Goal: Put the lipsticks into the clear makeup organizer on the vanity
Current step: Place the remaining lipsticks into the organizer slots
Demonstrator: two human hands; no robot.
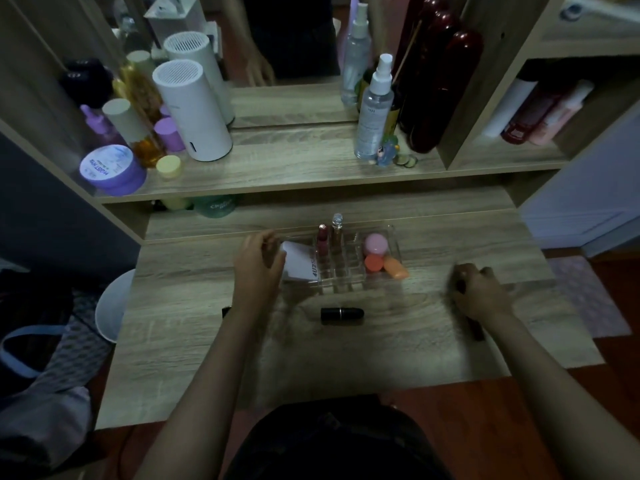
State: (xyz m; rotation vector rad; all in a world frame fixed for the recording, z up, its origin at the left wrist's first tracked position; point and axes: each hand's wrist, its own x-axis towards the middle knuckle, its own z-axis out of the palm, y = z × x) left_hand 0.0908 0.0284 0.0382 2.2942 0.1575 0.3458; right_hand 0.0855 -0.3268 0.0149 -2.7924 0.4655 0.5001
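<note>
The clear makeup organizer (341,273) stands in the middle of the vanity's lower desk. A pink lipstick (322,241) and a clear-capped tube (337,227) stand upright in its slots. My left hand (258,263) grips the organizer's left end, beside a white box (300,264) in it. A black lipstick (342,314) lies on its side just in front of the organizer. My right hand (479,294) is at the right, fingers curled on a dark lipstick (460,286). Another dark stick (477,329) lies under that wrist. A dark end (226,311) peeks out left of my left forearm.
A pink sponge (375,244) and orange pieces (396,269) fill the organizer's right compartment. The upper shelf (294,168) holds a white cylinder (192,112), purple jars (110,169), a spray bottle (374,112) and dark red bottles (440,88). A white stool (110,306) stands left of the desk.
</note>
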